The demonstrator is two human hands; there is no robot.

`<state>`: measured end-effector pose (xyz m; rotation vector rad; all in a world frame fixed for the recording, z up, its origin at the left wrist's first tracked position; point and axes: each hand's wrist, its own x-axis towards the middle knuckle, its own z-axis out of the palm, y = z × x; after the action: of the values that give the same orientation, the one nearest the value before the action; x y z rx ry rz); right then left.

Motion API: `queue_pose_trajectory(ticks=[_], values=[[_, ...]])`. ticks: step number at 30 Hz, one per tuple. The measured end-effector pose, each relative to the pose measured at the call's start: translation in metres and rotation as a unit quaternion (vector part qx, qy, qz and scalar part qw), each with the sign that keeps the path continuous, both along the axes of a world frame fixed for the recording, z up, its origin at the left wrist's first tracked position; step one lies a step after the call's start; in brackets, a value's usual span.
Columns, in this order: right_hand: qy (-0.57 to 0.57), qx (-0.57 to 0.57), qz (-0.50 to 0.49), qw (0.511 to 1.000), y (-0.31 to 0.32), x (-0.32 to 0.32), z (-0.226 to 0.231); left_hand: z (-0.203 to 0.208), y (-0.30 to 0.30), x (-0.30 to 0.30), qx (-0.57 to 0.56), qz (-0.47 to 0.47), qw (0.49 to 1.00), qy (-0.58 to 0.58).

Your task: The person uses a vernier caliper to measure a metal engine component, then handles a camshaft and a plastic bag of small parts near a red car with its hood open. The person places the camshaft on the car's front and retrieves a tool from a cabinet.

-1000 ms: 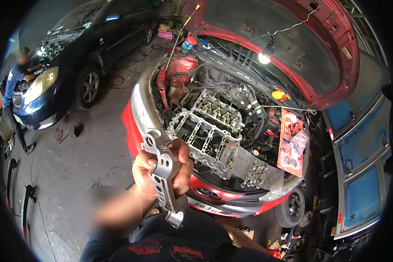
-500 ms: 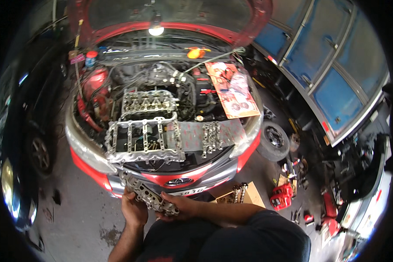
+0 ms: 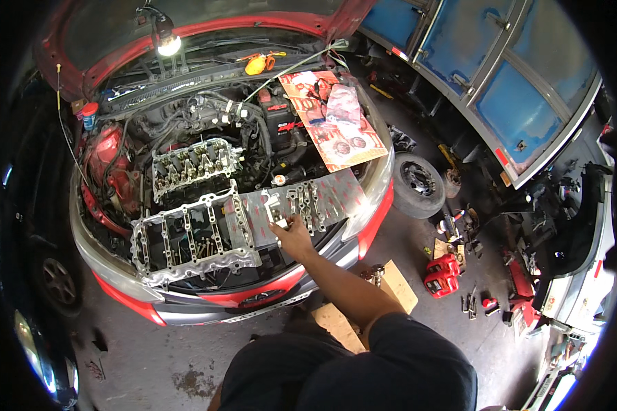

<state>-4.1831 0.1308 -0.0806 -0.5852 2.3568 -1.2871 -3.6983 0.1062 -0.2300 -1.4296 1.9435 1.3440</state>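
My right hand (image 3: pixel 293 238) reaches over the grey sheet (image 3: pixel 346 195) at the front of the engine bay. Its fingers are closed on a small light metal part (image 3: pixel 273 203) at the left of that sheet, whose exact kind I cannot make out. Just right of it lie several slim metal bearing caps (image 3: pixel 311 207) in rows. A frame-shaped aluminium engine casting (image 3: pixel 243 258) rests left of my hand, across the car's front edge. Behind it sits the cylinder head (image 3: pixel 193 168) with its valve gear exposed. My left hand is out of sight.
A lit work lamp (image 3: pixel 169 45) hangs under the raised red bonnet (image 3: pixel 206 29). A red-printed gasket sheet (image 3: pixel 332 147) lies on the right wing. Down on the right are a loose wheel (image 3: pixel 419 185), cardboard (image 3: pixel 399 286), red containers (image 3: pixel 442 275) and scattered tools.
The metal engine part that both hands held low is no longer visible. My right hand has moved up and forward to the grey sheet; my left hand has left the view. The view has shifted.
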Motion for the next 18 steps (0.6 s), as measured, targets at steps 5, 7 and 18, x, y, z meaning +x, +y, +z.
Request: queue_pose_trajectory(ticks=[5,7,18], values=[[0.073,0.212,0.012,0.975,-0.041,-0.031,-0.018,0.03,0.029,0.029,0.078,0.144,0.986,-0.029],[0.091,0.238,0.012,0.967,-0.048,-0.032,-0.025,0.048,0.039,0.024,0.086,0.179,0.98,-0.03],[0.143,0.266,0.155,0.941,-0.042,-0.044,-0.024,0.123,0.003,-0.045,0.085,0.208,0.974,0.012]])
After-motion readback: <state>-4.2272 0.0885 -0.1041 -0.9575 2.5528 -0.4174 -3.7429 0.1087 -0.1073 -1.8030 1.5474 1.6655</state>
